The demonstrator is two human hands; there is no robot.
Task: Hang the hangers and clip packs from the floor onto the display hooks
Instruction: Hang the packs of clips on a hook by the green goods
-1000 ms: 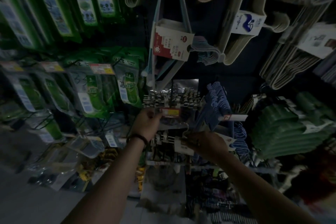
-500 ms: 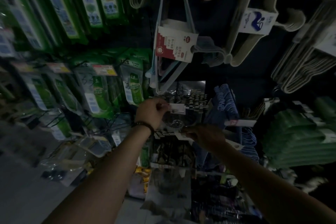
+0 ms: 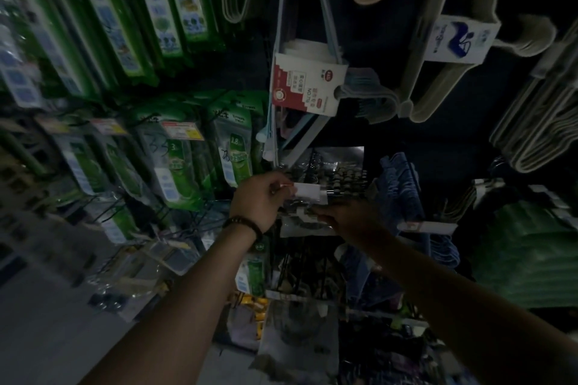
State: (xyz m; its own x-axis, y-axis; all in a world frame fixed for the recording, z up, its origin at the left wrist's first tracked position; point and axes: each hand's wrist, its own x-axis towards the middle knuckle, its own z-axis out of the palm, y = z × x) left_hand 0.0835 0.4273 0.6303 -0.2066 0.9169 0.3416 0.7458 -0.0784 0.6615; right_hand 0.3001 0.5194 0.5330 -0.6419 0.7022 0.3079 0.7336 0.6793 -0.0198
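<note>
A dim display wall holds pale hangers [image 3: 453, 78] at upper right and green packs [image 3: 175, 166] at left. Clip packs [image 3: 347, 178] hang at the centre. Just below them, the right hand [image 3: 350, 219] reaches a clear clip pack [image 3: 305, 225]. Its grip is too dark to tell. The left hand [image 3: 259, 200], fingers curled, pinches a white tag [image 3: 308, 192].

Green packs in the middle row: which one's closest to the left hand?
The pack marked 1.8, just above the left hand pinching the white tag. The pack marked 3 and the rest hang further left.
</note>
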